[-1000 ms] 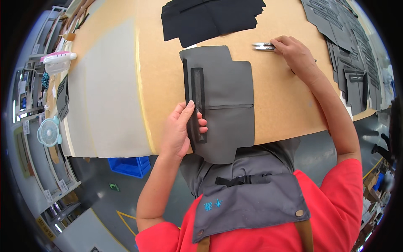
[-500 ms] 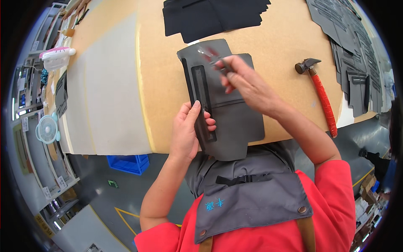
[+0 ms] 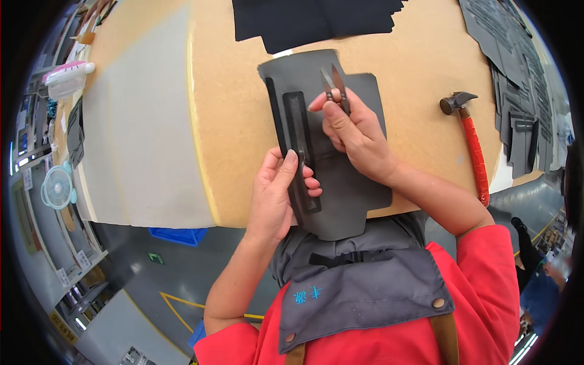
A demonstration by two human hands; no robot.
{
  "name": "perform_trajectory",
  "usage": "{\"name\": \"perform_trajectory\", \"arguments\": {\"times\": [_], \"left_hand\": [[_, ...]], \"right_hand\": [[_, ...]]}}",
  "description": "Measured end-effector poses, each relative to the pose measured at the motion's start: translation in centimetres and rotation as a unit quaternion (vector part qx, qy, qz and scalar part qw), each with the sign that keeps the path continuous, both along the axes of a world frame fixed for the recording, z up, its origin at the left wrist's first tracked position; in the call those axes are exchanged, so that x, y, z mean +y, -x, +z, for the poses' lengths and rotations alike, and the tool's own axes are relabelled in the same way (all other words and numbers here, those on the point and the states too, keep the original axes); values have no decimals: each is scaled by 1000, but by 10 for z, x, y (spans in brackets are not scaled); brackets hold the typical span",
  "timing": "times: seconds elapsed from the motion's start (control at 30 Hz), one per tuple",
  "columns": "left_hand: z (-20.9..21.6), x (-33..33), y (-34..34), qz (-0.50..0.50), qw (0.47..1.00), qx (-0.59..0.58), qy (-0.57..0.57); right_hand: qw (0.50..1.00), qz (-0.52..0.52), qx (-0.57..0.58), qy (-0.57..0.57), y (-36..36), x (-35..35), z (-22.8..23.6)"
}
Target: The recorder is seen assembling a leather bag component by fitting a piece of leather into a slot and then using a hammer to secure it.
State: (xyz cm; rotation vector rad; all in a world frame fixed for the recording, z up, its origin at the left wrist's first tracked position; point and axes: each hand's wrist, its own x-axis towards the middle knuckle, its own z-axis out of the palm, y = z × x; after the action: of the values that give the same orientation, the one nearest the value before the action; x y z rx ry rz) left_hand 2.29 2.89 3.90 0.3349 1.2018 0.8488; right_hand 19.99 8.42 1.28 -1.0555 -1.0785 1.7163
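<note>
A dark grey sheet panel with a long black-framed slot lies partly on the table, its near end hanging over the edge toward my lap. My left hand grips it at the slot, thumb on top and fingertips showing at the slot's right side. Above the panel's right half, my right hand holds thread snips, their two pointed blades apart and aimed away from me. The blades appear clear of the slot.
To the right lies a hammer with a red-wrapped handle. Stacked dark panels cover the far right, and black pieces lie at the back. A small fan stands off the left edge; a blue crate is below the table.
My right hand has moved slightly right and nearer, and the snips now point straight away from me. My left hand keeps its hold on the panel. The view has shifted a little.
</note>
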Motion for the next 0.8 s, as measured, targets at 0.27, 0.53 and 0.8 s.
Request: {"name": "perform_trajectory", "arguments": {"times": [0.27,0.53,0.8], "left_hand": [[-11,-6,22,62,966,-244,51],[-4,-4,15,-16,999,-43,1],[-3,-7,10,-10,999,-41,-11]], "right_hand": [[992,13,-91,-87,-1,-2,0],[853,34,-336,-398,-34,-18,14],[733,44,-459,-501,-34,-30,21]]}}
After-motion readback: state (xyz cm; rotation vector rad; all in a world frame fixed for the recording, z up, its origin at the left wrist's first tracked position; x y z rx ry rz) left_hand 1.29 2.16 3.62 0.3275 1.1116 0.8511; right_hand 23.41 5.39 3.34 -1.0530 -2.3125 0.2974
